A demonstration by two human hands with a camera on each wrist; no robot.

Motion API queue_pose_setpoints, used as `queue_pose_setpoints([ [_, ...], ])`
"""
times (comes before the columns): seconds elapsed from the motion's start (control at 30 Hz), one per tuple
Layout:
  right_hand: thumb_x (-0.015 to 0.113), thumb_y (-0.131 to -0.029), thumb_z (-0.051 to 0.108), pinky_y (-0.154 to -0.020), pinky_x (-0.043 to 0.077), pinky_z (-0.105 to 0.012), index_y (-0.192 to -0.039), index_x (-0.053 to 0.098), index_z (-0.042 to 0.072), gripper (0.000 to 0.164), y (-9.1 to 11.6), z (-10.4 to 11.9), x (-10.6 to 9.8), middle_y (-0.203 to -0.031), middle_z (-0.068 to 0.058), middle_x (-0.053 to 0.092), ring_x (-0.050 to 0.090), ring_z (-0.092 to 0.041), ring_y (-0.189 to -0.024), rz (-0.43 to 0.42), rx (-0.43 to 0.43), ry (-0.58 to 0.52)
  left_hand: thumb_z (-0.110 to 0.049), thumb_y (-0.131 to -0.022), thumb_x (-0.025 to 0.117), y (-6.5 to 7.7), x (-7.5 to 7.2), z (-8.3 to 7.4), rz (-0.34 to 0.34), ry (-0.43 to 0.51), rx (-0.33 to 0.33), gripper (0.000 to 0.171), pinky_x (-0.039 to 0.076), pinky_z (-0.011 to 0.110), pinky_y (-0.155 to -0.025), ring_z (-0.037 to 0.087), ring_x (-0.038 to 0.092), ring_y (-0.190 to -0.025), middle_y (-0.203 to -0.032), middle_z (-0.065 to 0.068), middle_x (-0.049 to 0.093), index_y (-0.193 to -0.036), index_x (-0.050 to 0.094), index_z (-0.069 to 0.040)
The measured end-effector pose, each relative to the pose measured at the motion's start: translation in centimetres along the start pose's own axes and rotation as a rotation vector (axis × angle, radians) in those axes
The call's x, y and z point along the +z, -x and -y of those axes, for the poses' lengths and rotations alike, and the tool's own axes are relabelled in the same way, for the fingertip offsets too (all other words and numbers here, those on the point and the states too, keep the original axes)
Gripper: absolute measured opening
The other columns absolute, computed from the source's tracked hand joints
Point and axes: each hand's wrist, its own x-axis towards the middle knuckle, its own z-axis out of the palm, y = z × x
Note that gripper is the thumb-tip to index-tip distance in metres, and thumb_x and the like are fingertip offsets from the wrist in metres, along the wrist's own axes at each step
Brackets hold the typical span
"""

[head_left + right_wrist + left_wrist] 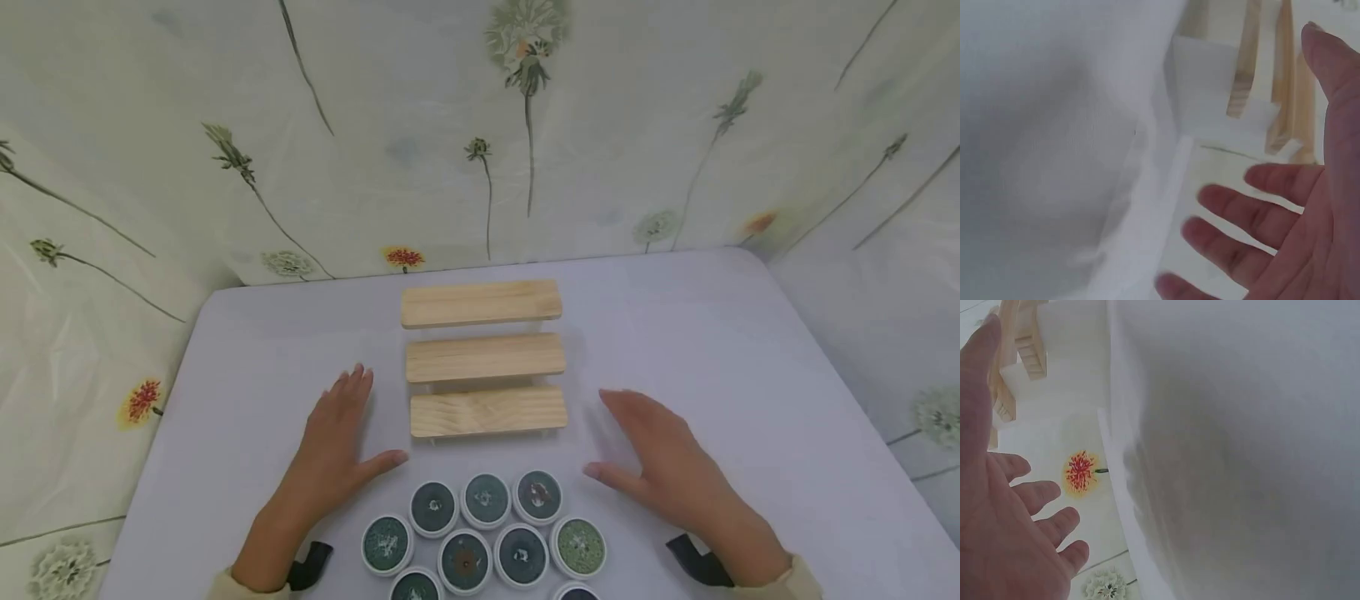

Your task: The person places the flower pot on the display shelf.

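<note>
My left hand (pixel 336 446) is held over the table to the left of a three-step wooden stand, thumb spread toward it and fingers pointing away from me. On the stand's other side is my right hand (pixel 663 458), its thumb apart from the fingers and its palm turned inward. Both hands hold nothing. The stand has a back board (pixel 480 303), a middle board (pixel 485 358) and a front board (pixel 488 412), all pale wood on white supports (pixel 1207 81). Nearer me, between my wrists, sit several round white-rimmed tubs, among them a dark green one (pixel 434 507) and a light green speckled one (pixel 578 547).
White cloth covers the table (pixel 750 350). Behind it and at the sides hangs a curtain (pixel 420 100) printed with dandelions and red-yellow flowers. A tub with a brown centre (pixel 465 562) sits in the nearer row; the nearest tubs are cut off by the frame.
</note>
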Motion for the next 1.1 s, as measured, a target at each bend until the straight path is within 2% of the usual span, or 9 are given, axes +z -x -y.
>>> queue_pose_setpoints([
  [0.1, 0.071, -0.09, 0.068, -0.108, 0.045, -0.06, -0.151, 0.054, 0.009, 0.086, 0.5, 0.6, 0.1, -0.144, -0.014, 0.059, 0.054, -0.038, -0.134, 0.037, 0.013, -0.046, -0.064, -0.085, 0.079, -0.1, 0.4, -0.4, 0.016, 0.023, -0.013, 0.116, 0.018, 0.06, -0.124, 0.039, 0.019, -0.157, -0.17, 0.017, 0.025, -0.167, 0.02, -0.008],
  [0.2, 0.067, -0.086, 0.076, -0.1, 0.054, -0.053, -0.141, 0.063, 0.013, 0.084, 1.1, 1.5, 0.2, -0.127, -0.003, 0.069, 0.064, -0.026, -0.12, 0.126, 0.059, -0.071, -0.061, -0.087, 0.079, -0.4, 0.9, -1.2, 0.031, 0.074, -0.041, 0.108, 0.025, 0.06, -0.122, 0.039, 0.028, -0.154, -0.167, 0.016, 0.033, -0.166, 0.026, -0.009],
  [0.3, 0.066, -0.083, 0.081, -0.093, 0.057, -0.046, -0.134, 0.066, 0.016, 0.083, 1.7, 2.6, 0.1, -0.114, 0.009, 0.069, 0.066, -0.015, -0.108, 0.224, 0.059, -0.1, -0.057, -0.089, 0.079, -0.8, 1.2, -1.9, 0.046, 0.14, -0.057, 0.101, 0.031, 0.06, -0.12, 0.038, 0.037, -0.15, -0.164, 0.013, 0.041, -0.165, 0.03, -0.013],
  [0.4, 0.068, -0.082, 0.08, -0.09, 0.058, -0.041, -0.132, 0.066, 0.02, 0.078, 2.4, 3.5, 0.0, -0.112, 0.015, 0.066, 0.063, -0.006, -0.102, 0.325, 0.033, -0.154, -0.054, -0.089, 0.081, -1.3, 1.4, -2.5, 0.06, 0.19, -0.057, 0.099, 0.034, 0.058, -0.118, 0.035, 0.041, -0.148, -0.161, 0.009, 0.046, -0.165, 0.032, -0.014],
  [0.47, 0.069, -0.086, 0.075, -0.092, 0.058, -0.042, -0.133, 0.066, 0.021, 0.072, 2.9, 3.8, 0.0, -0.115, 0.016, 0.066, 0.062, -0.005, -0.103, 0.369, -0.007, -0.188, -0.053, -0.089, 0.08, -1.5, 1.5, -2.6, 0.061, 0.212, -0.05, 0.097, 0.035, 0.057, -0.118, 0.033, 0.043, -0.147, -0.159, 0.008, 0.049, -0.164, 0.033, -0.014],
  [0.67, 0.074, -0.089, 0.064, -0.097, 0.057, -0.043, -0.135, 0.064, 0.028, 0.059, 3.6, 4.2, -0.3, -0.122, 0.022, 0.064, 0.061, -0.005, -0.112, 0.508, 0.03, -0.302, -0.052, -0.09, 0.08, -2.1, 1.9, -2.9, 0.053, 0.248, -0.036, 0.083, 0.037, 0.056, -0.117, 0.031, 0.047, -0.144, -0.151, 0.006, 0.056, -0.157, 0.046, -0.016],
  [0.83, 0.078, -0.09, 0.053, -0.097, 0.057, -0.042, -0.136, 0.063, 0.037, 0.051, 3.8, 3.9, -0.3, -0.125, 0.023, 0.062, 0.06, -0.004, -0.113, 0.538, 0.022, -0.342, -0.05, -0.089, 0.082, -2.3, 2.0, -2.9, 0.05, 0.262, -0.028, 0.077, 0.039, 0.056, -0.116, 0.032, 0.05, -0.142, -0.149, 0.006, 0.058, -0.152, 0.054, -0.017],
  [0.93, 0.079, -0.091, 0.048, -0.098, 0.056, -0.045, -0.137, 0.062, 0.039, 0.05, 3.9, 3.8, -0.4, -0.13, 0.02, 0.062, 0.06, -0.008, -0.118, 0.54, 0.01, -0.352, -0.045, -0.087, 0.085, -2.3, 1.9, -2.9, 0.046, 0.281, -0.026, 0.075, 0.04, 0.055, -0.115, 0.03, 0.051, -0.14, -0.148, 0.005, 0.059, -0.151, 0.055, -0.018],
  [1.1, 0.079, -0.09, 0.045, -0.104, 0.05, -0.06, -0.137, 0.06, 0.047, 0.051, 4.1, 4.1, -0.5, -0.136, 0.018, 0.061, 0.057, -0.023, -0.13, 0.568, 0.081, -0.395, -0.041, -0.086, 0.087, -2.4, 1.8, -2.8, 0.041, 0.295, -0.014, 0.074, 0.042, 0.054, -0.114, 0.029, 0.054, -0.138, -0.144, 0.005, 0.062, -0.149, 0.057, -0.017],
])
